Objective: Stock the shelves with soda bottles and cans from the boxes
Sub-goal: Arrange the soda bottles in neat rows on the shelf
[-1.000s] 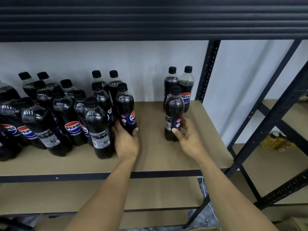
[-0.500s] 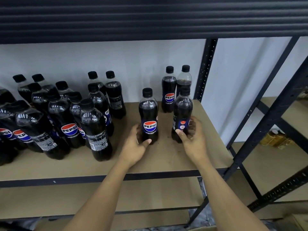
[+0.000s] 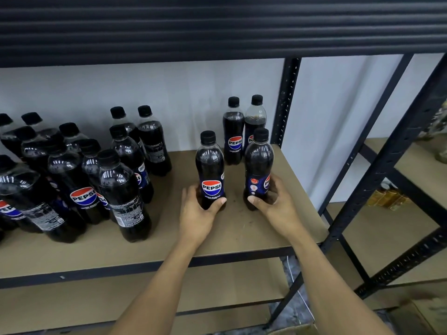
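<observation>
Two dark Pepsi bottles stand upright side by side on the brown shelf board (image 3: 242, 230). My left hand (image 3: 196, 213) wraps the base of the left bottle (image 3: 210, 165), whose logo faces me. My right hand (image 3: 275, 206) grips the lower part of the right bottle (image 3: 258, 163). Behind them, two more bottles (image 3: 233, 131) stand against the white wall by the rack's upright post. A crowd of several Pepsi bottles (image 3: 82, 170) fills the left part of the same shelf.
The black upright post (image 3: 286, 100) bounds the shelf on the right. A dark ribbed shelf (image 3: 217, 27) hangs close overhead. A second rack (image 3: 387, 160) stands to the right, holding yellowish items (image 3: 387, 198). A cardboard box corner (image 3: 423, 315) shows at lower right.
My left hand has carried a bottle from the left cluster rightward and stood it beside the bottle in my right hand. The right bottle shifted slightly right and back.
</observation>
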Motion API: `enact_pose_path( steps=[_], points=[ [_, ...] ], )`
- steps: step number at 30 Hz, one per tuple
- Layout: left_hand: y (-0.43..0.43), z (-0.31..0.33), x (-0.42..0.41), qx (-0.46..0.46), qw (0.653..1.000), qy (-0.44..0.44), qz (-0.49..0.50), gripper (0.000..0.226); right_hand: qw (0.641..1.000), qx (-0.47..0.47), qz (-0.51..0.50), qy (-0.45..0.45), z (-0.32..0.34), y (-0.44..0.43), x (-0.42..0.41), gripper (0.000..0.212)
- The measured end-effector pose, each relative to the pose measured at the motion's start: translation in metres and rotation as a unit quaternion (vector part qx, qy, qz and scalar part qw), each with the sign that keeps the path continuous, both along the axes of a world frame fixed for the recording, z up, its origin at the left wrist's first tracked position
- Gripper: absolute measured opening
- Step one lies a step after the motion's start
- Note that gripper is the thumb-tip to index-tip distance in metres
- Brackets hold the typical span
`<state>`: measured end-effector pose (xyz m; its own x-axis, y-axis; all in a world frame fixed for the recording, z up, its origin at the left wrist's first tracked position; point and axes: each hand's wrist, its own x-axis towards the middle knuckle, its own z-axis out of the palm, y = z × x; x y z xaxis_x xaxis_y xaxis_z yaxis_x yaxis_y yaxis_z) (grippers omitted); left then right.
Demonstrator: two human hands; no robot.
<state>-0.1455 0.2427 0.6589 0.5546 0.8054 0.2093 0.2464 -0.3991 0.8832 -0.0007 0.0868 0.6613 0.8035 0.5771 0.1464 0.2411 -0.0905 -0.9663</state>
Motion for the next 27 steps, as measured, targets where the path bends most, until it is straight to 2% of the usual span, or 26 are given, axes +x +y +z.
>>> enact_pose_path(
  steps=[3,13,18,27],
  points=[
    [0.002,-0.004,-0.001,0.004,1.000,-0.010,-0.007,0.063,1.000,-0.011,0.027,0.006,-0.003,-0.004,0.007,0.069],
    [0.003,-0.014,-0.005,-0.003,1.000,-0.028,0.006,0.062,0.999,-0.038,0.019,-0.014,0.013,0.021,0.056,0.064],
    [0.003,-0.014,-0.003,-0.017,0.999,-0.039,0.008,0.072,0.993,-0.032,0.040,-0.103,0.026,0.026,0.074,0.068],
    [0.009,-0.005,0.043,-0.012,0.999,-0.006,-0.044,0.066,0.998,-0.004,0.023,-0.051,0.016,0.030,0.072,0.062]
  ],
)
